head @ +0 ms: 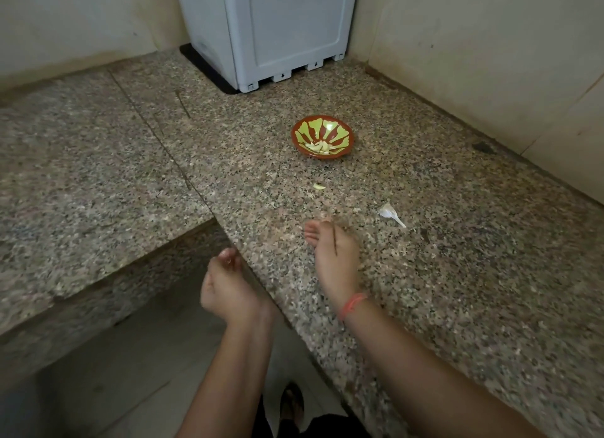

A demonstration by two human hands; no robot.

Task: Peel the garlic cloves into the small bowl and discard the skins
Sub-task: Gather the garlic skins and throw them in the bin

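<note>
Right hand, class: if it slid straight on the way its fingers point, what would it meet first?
Probably the pale garlic piece on the counter beyond the right hand; the small bowl stands further along. The fingers are blurred, so this is approximate.

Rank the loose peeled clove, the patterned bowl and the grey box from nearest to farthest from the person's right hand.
From the right hand:
1. Loose peeled clove, on the counter just ahead.
2. Patterned bowl, farther back, mid-counter.
3. Grey box, in the back corner.

A home kitchen: a speckled granite counter (408, 274) (L-shaped, against tiled walls (490, 61)), a grey appliance (277, 35) in the corner.
</note>
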